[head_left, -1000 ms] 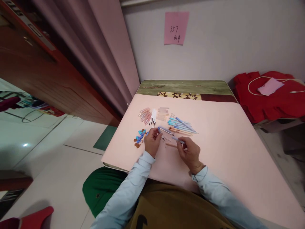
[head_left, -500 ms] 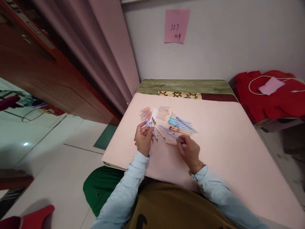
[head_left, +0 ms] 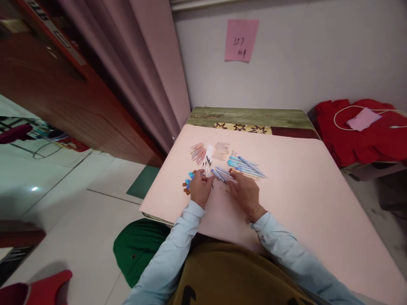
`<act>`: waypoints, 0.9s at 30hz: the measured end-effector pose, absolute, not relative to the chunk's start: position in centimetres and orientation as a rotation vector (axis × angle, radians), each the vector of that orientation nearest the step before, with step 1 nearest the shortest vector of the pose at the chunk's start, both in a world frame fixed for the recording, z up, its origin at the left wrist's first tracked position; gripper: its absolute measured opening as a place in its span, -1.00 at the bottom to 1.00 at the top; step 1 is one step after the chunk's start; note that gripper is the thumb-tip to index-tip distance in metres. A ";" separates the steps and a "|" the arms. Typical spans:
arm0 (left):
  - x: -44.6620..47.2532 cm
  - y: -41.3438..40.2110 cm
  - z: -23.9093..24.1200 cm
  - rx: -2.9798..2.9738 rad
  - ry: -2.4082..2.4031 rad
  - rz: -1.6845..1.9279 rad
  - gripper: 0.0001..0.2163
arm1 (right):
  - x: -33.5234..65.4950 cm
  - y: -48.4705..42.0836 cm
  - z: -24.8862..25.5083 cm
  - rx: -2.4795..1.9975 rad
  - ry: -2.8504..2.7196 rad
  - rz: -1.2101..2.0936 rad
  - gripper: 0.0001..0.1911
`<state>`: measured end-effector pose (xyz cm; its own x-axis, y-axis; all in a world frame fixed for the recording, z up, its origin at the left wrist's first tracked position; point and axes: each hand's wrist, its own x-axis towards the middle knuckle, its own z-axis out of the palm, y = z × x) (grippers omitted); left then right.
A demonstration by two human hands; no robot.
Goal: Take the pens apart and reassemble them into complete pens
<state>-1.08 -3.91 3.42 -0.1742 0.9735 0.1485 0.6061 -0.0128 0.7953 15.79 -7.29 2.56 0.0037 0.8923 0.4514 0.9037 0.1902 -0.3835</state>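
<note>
My left hand (head_left: 201, 189) is closed over the pink table covering, its thumb and fingertips together beside white pen refills (head_left: 208, 171). What it pinches, if anything, is hidden. To its left lies a pile of blue and brown pen caps (head_left: 187, 184). My right hand (head_left: 246, 191) is closed around the near end of a pale blue pen barrel (head_left: 222, 171), which points toward my left hand. A darker blue pen part (head_left: 216, 174) lies between the two hands. Just beyond my right hand is a group of blue and orange-brown pens (head_left: 244, 164).
Behind the hands lie pinkish barrels (head_left: 197, 152), black-tipped refills (head_left: 208, 154) and pale clear pieces (head_left: 221, 150). A green wood-patterned strip (head_left: 248, 114) runs along the table's far edge by the wall. Red cloth (head_left: 337, 140) with a white cable sits at the right.
Both hands have come closer together and lower over the pens. The blue part raised in my left hand no longer shows there. The cap pile at the left has come into view.
</note>
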 end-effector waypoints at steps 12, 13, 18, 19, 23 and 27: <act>-2.8 -5.2 2.8 1.538 1.612 1.169 -0.82 | 21.8 -12.2 3.1 -1.746 -2.084 0.074 -0.78; -2.4 -5.3 3.0 1.543 1.585 1.172 -0.82 | 21.6 -12.1 3.0 -1.749 -2.110 0.055 -0.78; -1.9 -5.5 3.4 1.529 1.510 1.180 -0.82 | 21.6 -12.2 2.8 -1.810 -2.033 0.027 -0.76; -2.1 -5.5 3.4 1.518 1.512 1.180 -0.82 | 21.9 -12.2 2.8 -1.828 -1.985 0.027 -0.75; -2.3 -5.5 3.2 1.457 1.522 1.163 -0.82 | 23.4 -11.9 2.9 -1.906 -1.801 0.009 -0.75; -1.2 -5.6 3.4 1.414 1.467 1.126 -0.82 | 24.0 -9.9 3.5 -1.925 -1.808 -0.009 -0.76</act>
